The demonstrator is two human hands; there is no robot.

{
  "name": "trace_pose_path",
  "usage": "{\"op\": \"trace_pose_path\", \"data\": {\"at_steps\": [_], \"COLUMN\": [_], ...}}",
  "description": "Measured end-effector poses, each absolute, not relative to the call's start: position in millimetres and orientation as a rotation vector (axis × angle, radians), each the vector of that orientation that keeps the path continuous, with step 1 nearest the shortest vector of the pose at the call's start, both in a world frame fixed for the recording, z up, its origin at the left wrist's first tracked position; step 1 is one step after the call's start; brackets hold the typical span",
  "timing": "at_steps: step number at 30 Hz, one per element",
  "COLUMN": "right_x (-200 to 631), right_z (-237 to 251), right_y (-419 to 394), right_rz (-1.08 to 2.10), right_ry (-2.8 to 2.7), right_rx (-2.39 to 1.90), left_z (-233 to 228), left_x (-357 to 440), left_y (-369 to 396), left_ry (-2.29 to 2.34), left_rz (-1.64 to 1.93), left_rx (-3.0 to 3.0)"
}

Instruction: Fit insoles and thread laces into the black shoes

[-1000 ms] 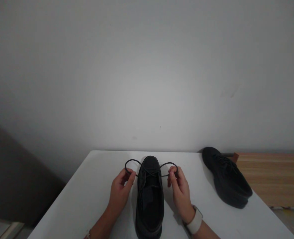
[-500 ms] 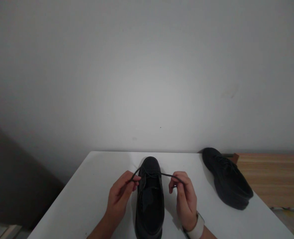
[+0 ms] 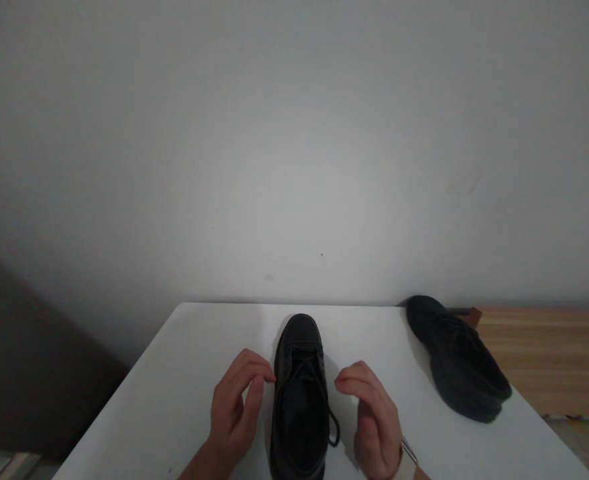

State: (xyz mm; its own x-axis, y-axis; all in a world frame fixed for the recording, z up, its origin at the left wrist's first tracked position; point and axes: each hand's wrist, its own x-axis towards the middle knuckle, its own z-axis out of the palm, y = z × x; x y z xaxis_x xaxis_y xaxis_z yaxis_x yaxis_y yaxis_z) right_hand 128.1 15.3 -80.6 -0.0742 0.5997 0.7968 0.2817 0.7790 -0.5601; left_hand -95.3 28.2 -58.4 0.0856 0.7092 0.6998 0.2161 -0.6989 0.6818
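Note:
In the head view a black lace-up shoe (image 3: 300, 427) lies on the white table, toe pointing at the wall. Its black shoelace (image 3: 333, 430) hangs loose over the right side, with a curl beside the opening. Just left of the shoe is my left hand (image 3: 237, 407), fingers bent and apart, fingertips near or touching its side; no lace shows in it. My right hand (image 3: 372, 417) hovers on the other side, fingers curved and parted, a pale band at the wrist. It holds nothing that I can see.
A second black shoe (image 3: 454, 360), laced, stands at the right edge of the white table (image 3: 174, 373). Beyond that edge is a wood-grain board (image 3: 549, 353). A grey wall (image 3: 294, 167) rises behind the table. Something dark (image 3: 34, 347) fills the left side.
Both hands have let go of the lace ends they held stretched out to either side. The lace has dropped onto the shoe and over its right side. My right hand has turned.

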Motion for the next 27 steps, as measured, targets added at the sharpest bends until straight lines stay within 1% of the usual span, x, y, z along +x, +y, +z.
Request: {"op": "trace_pose_path", "data": {"at_steps": [3, 5, 8, 12, 27], "right_x": [124.5, 122.1, 120.2, 119.7, 111.9], "right_z": [-76.6, -79.0, -87.6, -97.4, -101.5], "right_y": [27.3, 36.5, 46.6, 51.0, 49.5], "right_rz": [0.387, 0.465, 0.604, 0.697, 0.684], "right_ry": [-1.561, -1.496, -1.479, -1.460, -1.412], "right_rx": [-0.895, -1.013, -1.103, -1.105, -1.122], "left_z": [-66.3, -72.8, -82.3, -90.2, -95.0], "left_x": [-91.9, -89.1, -87.0, -86.8, -77.3], "left_y": [37.4, 43.5, 51.2, 56.1, 59.5], "left_ry": [1.205, 1.292, 1.279, 1.251, 1.316], "left_rz": [1.575, 1.484, 1.394, 1.356, 1.407], "left_rx": [1.827, 1.751, 1.671, 1.637, 1.602]}}
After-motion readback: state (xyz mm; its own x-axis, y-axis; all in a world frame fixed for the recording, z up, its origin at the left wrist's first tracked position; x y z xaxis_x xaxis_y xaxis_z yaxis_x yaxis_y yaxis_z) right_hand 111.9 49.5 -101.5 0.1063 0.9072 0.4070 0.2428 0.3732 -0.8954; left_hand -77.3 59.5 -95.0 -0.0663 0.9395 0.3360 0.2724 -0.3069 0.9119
